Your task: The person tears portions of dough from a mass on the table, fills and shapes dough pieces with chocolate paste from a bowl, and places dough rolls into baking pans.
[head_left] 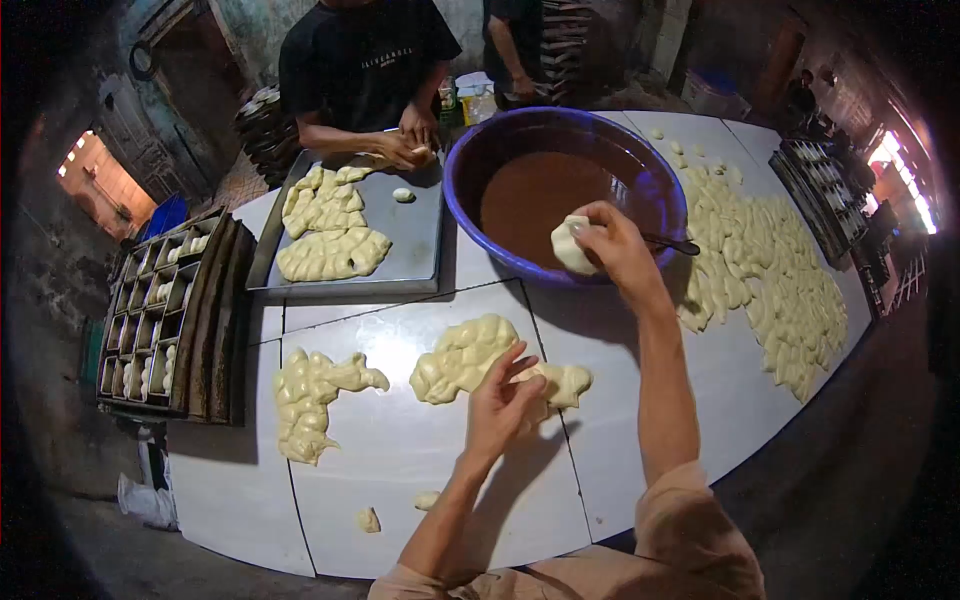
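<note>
Over the near rim of a purple basin [470, 235], my right hand [607, 243] pinches a flattened pale dough piece [572, 246]. Brown filling [540, 200] lies inside the basin, and a dark utensil handle [672, 243] sticks out past its right side. My left hand [507, 395] is raised over the table with its fingers apart and nothing in them. Just behind and beside it lies a cluster of pale dough pieces [460, 360], partly covered by the hand. Another dough cluster [305, 405] rests farther left.
Two small dough bits [368, 519] lie near the front edge. A metal tray [400, 270] holds more dough at the back left, where a co-worker's hands [410, 145] handle a piece. Compartment trays [150, 320] stand far left. Many dough pieces [760, 260] cover the right side.
</note>
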Demonstrator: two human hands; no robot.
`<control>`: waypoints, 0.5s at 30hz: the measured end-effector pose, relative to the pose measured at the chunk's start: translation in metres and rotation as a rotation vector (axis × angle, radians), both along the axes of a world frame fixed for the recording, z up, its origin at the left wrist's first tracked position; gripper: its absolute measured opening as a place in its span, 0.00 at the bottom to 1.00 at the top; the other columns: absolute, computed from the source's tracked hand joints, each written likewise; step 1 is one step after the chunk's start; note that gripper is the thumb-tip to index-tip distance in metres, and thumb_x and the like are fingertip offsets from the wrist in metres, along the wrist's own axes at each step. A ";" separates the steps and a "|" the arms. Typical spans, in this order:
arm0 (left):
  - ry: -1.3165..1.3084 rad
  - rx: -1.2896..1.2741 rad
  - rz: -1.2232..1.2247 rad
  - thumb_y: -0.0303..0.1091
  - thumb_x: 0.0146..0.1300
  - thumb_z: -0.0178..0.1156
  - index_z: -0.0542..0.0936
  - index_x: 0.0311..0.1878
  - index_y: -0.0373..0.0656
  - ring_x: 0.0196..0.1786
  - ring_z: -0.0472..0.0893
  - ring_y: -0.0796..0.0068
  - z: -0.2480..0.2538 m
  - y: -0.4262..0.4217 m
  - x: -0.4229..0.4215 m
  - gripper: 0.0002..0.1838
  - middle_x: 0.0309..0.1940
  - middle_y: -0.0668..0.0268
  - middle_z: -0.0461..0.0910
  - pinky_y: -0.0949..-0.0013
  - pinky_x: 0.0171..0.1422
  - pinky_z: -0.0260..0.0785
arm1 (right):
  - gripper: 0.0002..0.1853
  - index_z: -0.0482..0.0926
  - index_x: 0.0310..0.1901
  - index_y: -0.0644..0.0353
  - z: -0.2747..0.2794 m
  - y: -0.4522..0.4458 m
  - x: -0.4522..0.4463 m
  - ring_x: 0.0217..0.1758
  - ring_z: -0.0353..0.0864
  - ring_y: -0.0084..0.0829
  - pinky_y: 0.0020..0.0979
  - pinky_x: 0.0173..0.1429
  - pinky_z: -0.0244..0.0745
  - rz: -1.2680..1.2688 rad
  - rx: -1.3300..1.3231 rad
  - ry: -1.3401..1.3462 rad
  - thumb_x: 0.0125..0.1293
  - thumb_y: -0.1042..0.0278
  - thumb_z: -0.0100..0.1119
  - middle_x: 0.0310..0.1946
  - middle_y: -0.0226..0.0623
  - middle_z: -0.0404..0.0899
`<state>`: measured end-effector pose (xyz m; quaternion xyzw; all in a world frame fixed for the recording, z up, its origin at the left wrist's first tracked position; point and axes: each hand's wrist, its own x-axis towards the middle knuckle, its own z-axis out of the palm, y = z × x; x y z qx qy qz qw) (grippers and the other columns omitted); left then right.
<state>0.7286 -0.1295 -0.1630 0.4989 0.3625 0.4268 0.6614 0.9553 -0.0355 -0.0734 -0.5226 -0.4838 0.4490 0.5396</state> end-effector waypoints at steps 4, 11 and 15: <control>0.098 -0.062 0.048 0.33 0.72 0.60 0.72 0.66 0.34 0.52 0.82 0.69 -0.005 -0.002 -0.033 0.23 0.57 0.51 0.79 0.68 0.55 0.76 | 0.14 0.81 0.42 0.62 -0.033 0.060 0.029 0.41 0.83 0.37 0.39 0.48 0.75 0.190 -0.177 -0.836 0.61 0.61 0.54 0.39 0.41 0.85; 0.213 -0.106 -0.010 0.36 0.71 0.61 0.74 0.63 0.31 0.55 0.82 0.66 -0.007 -0.013 -0.058 0.23 0.55 0.53 0.80 0.66 0.60 0.75 | 0.16 0.84 0.42 0.62 -0.056 0.082 0.028 0.44 0.83 0.35 0.38 0.50 0.75 0.355 -0.360 -0.967 0.60 0.59 0.57 0.38 0.43 0.85; 0.167 -0.089 -0.032 0.36 0.72 0.61 0.74 0.63 0.31 0.56 0.81 0.66 -0.009 -0.013 -0.052 0.23 0.54 0.52 0.80 0.64 0.61 0.76 | 0.14 0.83 0.42 0.62 -0.062 0.081 0.023 0.41 0.82 0.34 0.37 0.48 0.75 0.435 -0.284 -1.021 0.61 0.60 0.57 0.35 0.40 0.84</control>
